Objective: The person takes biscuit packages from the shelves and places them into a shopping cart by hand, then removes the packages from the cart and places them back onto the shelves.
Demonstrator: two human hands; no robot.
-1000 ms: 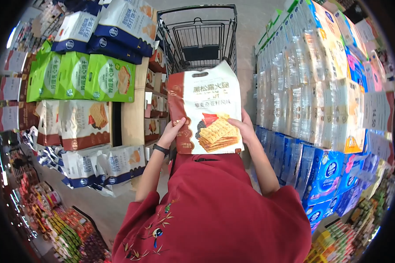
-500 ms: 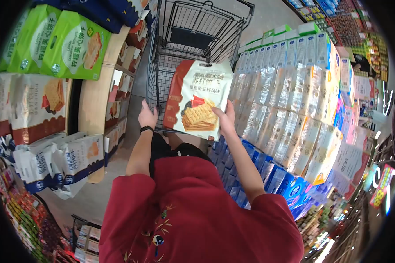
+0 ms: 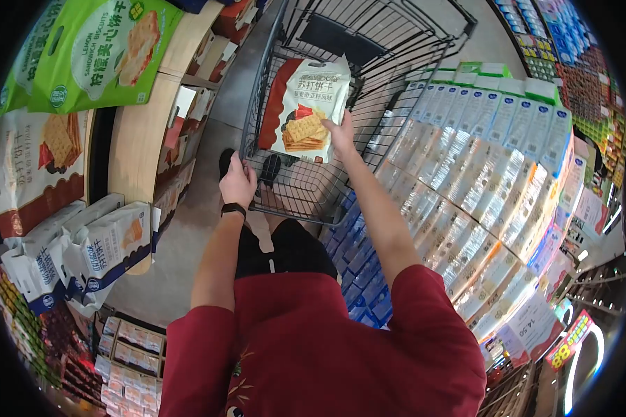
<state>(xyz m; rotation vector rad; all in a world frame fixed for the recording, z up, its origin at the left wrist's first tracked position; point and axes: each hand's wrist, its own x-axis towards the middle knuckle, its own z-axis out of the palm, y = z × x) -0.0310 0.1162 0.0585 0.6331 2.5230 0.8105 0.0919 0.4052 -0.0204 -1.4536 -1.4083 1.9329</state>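
Note:
A white and dark red bag of soda crackers [image 3: 306, 108] is in my right hand [image 3: 341, 135], gripped at its right edge with the thumb across the front. The bag is tilted slightly over the basket of a black wire shopping cart [image 3: 299, 196], its printed front facing me. My left hand [image 3: 238, 184], with a dark band on the wrist, is curled at the cart's near left corner. Its fingers appear closed on the rim there, though they are partly hidden.
Shelves on the left hold green lemon biscuit bags [image 3: 104, 55], more red and white cracker bags [image 3: 42, 167] and white and blue bags [image 3: 101, 247]. Stacked plastic-wrapped packs [image 3: 480, 201] rise close on the right. My shoes [image 3: 271, 169] show through the cart's wires.
My right hand has carried the cracker bag forward, farther over the cart basket. My left hand has gone from spread fingers to curled at the cart's corner. The view has turned.

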